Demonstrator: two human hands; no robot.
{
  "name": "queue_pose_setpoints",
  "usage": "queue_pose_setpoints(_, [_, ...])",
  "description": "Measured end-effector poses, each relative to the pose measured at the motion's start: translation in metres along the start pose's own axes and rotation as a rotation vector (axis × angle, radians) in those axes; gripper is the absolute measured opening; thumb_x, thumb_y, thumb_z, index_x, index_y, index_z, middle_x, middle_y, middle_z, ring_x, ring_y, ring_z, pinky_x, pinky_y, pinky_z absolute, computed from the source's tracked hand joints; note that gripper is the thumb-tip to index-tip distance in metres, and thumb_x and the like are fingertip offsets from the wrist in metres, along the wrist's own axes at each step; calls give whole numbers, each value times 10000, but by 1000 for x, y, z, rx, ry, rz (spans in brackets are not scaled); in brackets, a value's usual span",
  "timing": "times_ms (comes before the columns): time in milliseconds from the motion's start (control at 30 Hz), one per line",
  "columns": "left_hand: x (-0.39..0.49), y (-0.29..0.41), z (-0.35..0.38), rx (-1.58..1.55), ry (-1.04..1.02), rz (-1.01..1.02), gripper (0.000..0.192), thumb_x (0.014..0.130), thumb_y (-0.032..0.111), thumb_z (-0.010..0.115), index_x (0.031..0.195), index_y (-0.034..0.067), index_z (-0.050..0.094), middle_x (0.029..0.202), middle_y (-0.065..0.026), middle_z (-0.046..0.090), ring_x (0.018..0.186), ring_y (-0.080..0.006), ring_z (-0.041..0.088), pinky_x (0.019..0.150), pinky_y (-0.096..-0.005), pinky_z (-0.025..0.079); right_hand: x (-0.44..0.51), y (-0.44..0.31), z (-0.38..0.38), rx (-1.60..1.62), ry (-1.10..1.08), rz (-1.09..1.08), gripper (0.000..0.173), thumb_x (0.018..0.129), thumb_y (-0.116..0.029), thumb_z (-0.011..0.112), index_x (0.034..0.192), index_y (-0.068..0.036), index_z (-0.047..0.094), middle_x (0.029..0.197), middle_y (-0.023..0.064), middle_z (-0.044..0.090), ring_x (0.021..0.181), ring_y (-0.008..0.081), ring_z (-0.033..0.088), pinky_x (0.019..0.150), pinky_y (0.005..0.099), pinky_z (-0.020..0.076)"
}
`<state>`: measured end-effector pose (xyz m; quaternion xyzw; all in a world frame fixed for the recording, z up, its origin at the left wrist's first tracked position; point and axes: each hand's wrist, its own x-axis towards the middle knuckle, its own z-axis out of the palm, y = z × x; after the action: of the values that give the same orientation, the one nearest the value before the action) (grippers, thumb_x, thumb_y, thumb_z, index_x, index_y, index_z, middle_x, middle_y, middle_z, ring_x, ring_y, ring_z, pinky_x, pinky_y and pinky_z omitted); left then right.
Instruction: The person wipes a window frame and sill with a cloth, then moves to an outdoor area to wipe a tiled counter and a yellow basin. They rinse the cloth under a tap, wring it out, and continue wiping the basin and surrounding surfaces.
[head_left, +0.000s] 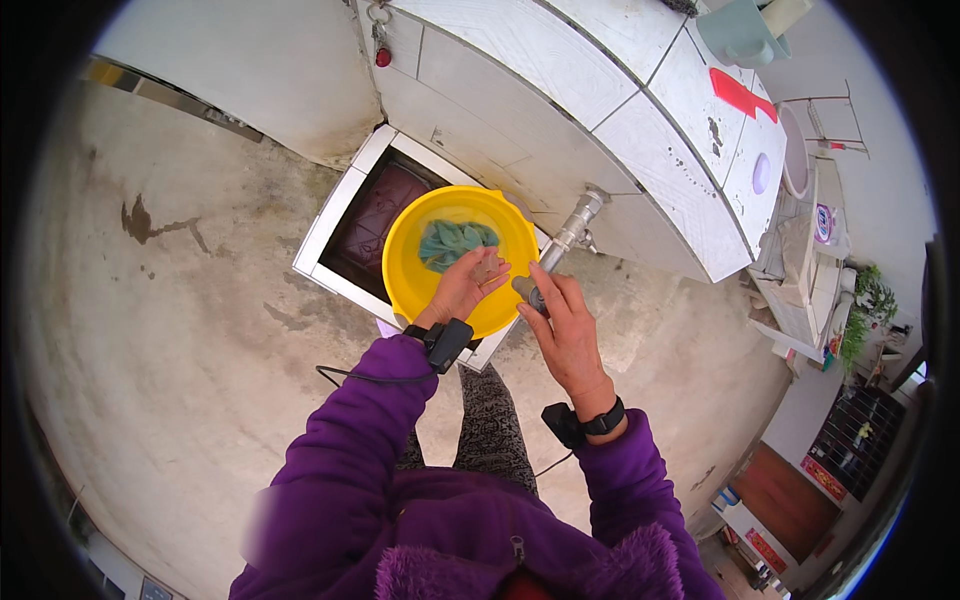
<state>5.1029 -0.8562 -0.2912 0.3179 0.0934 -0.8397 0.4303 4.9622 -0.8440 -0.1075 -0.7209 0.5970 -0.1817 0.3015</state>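
A yellow plastic basin (409, 281) rests across the white-tiled rim of a low floor sink (311, 244). Inside it, a wet green cloth (454, 244) lies in shallow water. My left hand (461, 285) is palm up over the basin, beside the cloth, with a small pale translucent piece (487, 268), possibly soap, in its curled fingers. At the basin's right rim, my right hand (562, 322) has its thumb and fingers around the end of a metal faucet (531, 292). Whether water runs from the faucet I cannot tell.
Behind the faucet pipe (577, 217) rises a white-tiled counter (622, 127). On it are a pale green mug (739, 37), a red plastic tool (742, 95) and a lavender oval object (761, 174). Concrete floor (187, 315) surrounds the sink. Potted greenery (866, 307) stands far right.
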Motion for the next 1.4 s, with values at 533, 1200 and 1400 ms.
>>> queue_pose_setpoints(533, [56, -53, 9, 448, 112, 370, 245, 951, 132, 587, 1169, 20, 590, 925, -48, 609, 838, -131, 598, 773, -241, 491, -24, 59, 15, 647, 152, 140, 433, 916, -84, 617, 1340, -46, 540, 1312, 98, 533, 1126, 222, 558, 946, 315, 463])
queue_pose_setpoints(1200, [6, -54, 43, -69, 276, 225, 430, 1046, 345, 417, 1339, 33, 456, 1254, -75, 560, 1133, -218, 558, 992, -333, 453, 53, 114, 138, 282, -72, 151, 444, 1011, -347, 426, 1333, -72, 559, 1407, 126, 506, 1370, 305, 389, 1147, 412, 265])
queue_pose_setpoints(1400, [20, -42, 20, -16, 236, 204, 657, 1000, 566, 378, 1429, 69, 392, 1312, -82, 529, 1230, -221, 489, 1057, -344, 372, 31, 108, 152, 363, -100, 94, 556, 1013, -410, 414, 1462, -84, 406, 1530, 148, 358, 1457, 337, 224, 1194, 425, 142])
